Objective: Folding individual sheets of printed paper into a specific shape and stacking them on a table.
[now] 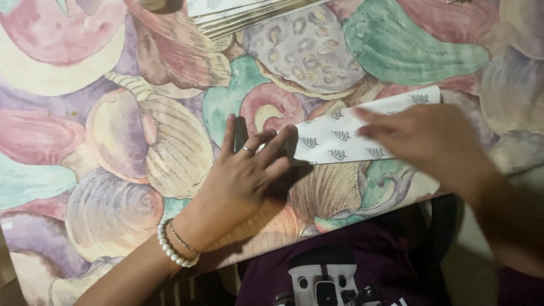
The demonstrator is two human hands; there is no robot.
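A folded strip of white paper (345, 136) printed with small dark motifs lies slantwise on the worktop (113, 141), which is covered in a shell-patterned cloth. The left hand (249, 170) lies flat with fingers spread, its fingertips pressing the strip's left end; it grips nothing. The right hand (430, 139), blurred, rests on the strip's right part with fingers stretched out flat towards the left. The paper lies under and between both hands. A stack of sheets (243, 14) sits at the far edge, well apart.
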